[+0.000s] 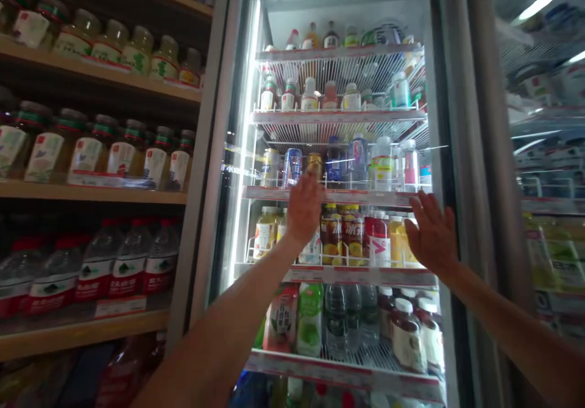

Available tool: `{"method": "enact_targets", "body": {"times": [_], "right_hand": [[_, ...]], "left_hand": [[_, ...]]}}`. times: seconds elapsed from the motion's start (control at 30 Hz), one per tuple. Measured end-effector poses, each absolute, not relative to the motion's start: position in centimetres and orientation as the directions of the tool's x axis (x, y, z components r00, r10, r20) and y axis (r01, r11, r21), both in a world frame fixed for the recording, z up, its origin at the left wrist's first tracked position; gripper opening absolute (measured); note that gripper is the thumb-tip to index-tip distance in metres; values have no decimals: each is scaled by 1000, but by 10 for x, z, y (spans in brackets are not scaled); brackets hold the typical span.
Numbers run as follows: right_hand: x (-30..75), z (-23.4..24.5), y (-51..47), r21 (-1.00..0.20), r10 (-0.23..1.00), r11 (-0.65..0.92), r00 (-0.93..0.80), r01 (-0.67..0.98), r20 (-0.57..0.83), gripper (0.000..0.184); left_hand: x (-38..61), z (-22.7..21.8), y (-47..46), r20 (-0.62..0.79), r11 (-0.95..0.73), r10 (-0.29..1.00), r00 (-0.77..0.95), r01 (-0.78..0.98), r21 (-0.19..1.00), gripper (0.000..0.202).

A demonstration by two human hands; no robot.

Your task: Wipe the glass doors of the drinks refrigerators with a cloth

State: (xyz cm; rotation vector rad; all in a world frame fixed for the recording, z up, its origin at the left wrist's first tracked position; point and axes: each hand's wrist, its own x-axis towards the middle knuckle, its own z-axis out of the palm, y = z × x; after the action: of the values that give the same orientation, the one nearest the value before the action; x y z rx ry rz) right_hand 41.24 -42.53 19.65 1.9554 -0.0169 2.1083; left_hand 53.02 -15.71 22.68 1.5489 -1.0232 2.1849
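My left hand [305, 208] is raised in front of a lit drinks fridge, its fingers stretched upward and slightly blurred. It overlaps a gold can [315, 163] beside a blue can [292, 166], and nothing shows in its grasp. To the right, my right hand [432, 235] is up with spread fingers, near the fridge's right frame and in front of yellow bottles [397, 237]. That hand holds nothing visible. Between the hands stand dark-labelled tea bottles [353, 232] and a red bottle [378, 237]. Whether either hand touches glass, I cannot tell.
Wooden shelves [91, 193] on the left carry jars and red-capped water bottles [129, 261]. Lower in the fridge are a green bottle [311, 318], clear water bottles [336, 319] and white-capped bottles [406, 335]. Another glass-fronted cooler [548, 204] is at the right.
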Motion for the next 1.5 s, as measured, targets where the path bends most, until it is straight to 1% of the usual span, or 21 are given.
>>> {"method": "enact_targets", "body": {"times": [0.1,0.13,0.17,0.27,0.3,0.4,0.47,0.53,0.63,0.67,0.73,0.83,0.9,1.03,1.07,1.2,1.23,1.3,1.4,1.43,1.5], "right_hand": [[409,195,-422,212,226,-963,-70,-167,972,49],[407,196,-423,203,218,-966,-80,-161,973,49],[404,197,-425,185,201,-970,-90,-160,975,49],[394,199,-434,128,148,-977,-104,-171,984,50],[392,199,-437,127,146,-976,-102,-175,984,50],[387,193,-445,182,197,-967,-70,-176,978,52],[384,189,-451,209,222,-961,-54,-180,974,52],[379,185,-458,195,210,-962,-59,-193,976,51],[370,179,-469,158,178,-964,-80,-213,981,50],[367,177,-472,154,175,-964,-83,-216,981,50],[362,172,-478,156,178,-964,-87,-218,980,51],[355,164,-484,164,183,-963,-71,-212,981,52],[352,161,-487,155,171,-966,-67,-206,983,52],[351,159,-486,146,166,-969,-85,-201,982,52],[352,159,-484,154,174,-968,-90,-198,981,51],[362,152,-470,193,201,-967,-34,-168,979,51],[365,151,-466,201,206,-966,-13,-161,979,52],[373,150,-457,210,211,-967,7,-147,977,53],[386,155,-441,208,212,-970,-15,-127,977,54],[391,157,-434,211,215,-970,-21,-120,976,54],[399,162,-421,234,237,-967,-23,-106,971,54]], "left_hand": [[518,217,-176,697,-506,-544,-467,-480,-716,46],[515,219,-178,671,-477,-585,-455,-476,-739,44],[514,222,-178,718,-515,-552,-424,-504,-693,44],[512,231,-178,946,-713,-176,-271,-627,-313,44],[511,229,-180,951,-714,-159,-266,-634,-297,44],[506,213,-196,714,-482,-562,-417,-536,-693,40],[501,208,-209,506,-286,-730,-460,-467,-837,39],[497,215,-222,610,-369,-679,-407,-529,-764,40],[489,228,-248,903,-625,-354,-244,-656,-423,40],[486,226,-258,910,-630,-334,-247,-659,-410,40],[479,212,-277,788,-517,-498,-362,-606,-605,37],[470,188,-299,440,-201,-720,-537,-445,-873,32],[466,186,-306,434,-199,-728,-531,-441,-875,33],[463,188,-302,704,-460,-614,-357,-562,-687,37],[463,183,-297,666,-424,-645,-375,-550,-720,36],[475,157,-259,214,-3,-819,-533,-369,-929,31],[481,158,-246,213,-6,-825,-523,-369,-929,33],[493,169,-220,435,-229,-783,-445,-444,-866,36],[506,181,-185,776,-583,-543,-319,-522,-623,38],[508,177,-176,781,-591,-533,-325,-518,-618,37],[509,160,-160,610,-422,-683,-401,-465,-778,35]]}}
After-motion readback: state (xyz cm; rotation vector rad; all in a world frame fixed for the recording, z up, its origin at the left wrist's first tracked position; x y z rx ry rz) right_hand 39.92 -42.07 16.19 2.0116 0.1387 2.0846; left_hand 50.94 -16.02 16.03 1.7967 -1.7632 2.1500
